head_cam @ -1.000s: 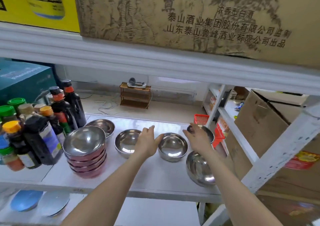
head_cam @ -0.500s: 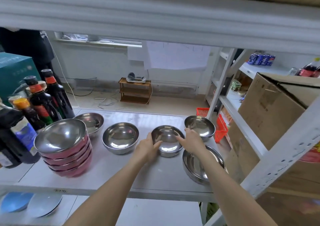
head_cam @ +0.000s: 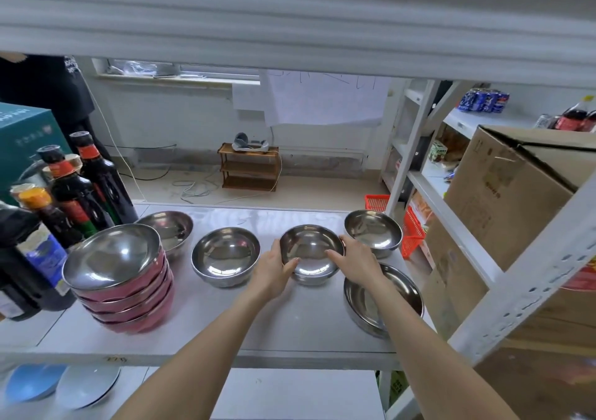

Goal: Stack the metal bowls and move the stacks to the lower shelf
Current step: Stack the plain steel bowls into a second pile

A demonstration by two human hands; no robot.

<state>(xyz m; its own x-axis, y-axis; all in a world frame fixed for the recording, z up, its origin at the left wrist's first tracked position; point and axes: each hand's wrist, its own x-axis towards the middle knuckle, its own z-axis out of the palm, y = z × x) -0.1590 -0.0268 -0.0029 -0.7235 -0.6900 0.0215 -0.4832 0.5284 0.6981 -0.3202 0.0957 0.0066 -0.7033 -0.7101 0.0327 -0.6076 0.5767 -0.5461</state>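
Both hands have closed on the middle bowl (head_cam: 311,253) on the shelf (head_cam: 290,323), where a second ago they were only reaching in. The left hand (head_cam: 274,271) grips its left side and the right hand (head_cam: 358,263) its right, thumbs hooked over the rim. The bowl tips slightly toward the camera; whether it has left the surface cannot be told. Stacking looks about to begin, probably into the neighbour bowl (head_cam: 225,257) just left. The lower shelf (head_cam: 290,394) holds no metal bowls yet.

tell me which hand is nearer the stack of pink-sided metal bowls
Left. The left hand grips the left rim of a round steel bowl, to the right of the stack of pink-sided metal bowls; the right hand grips that bowl's right rim, farther right.
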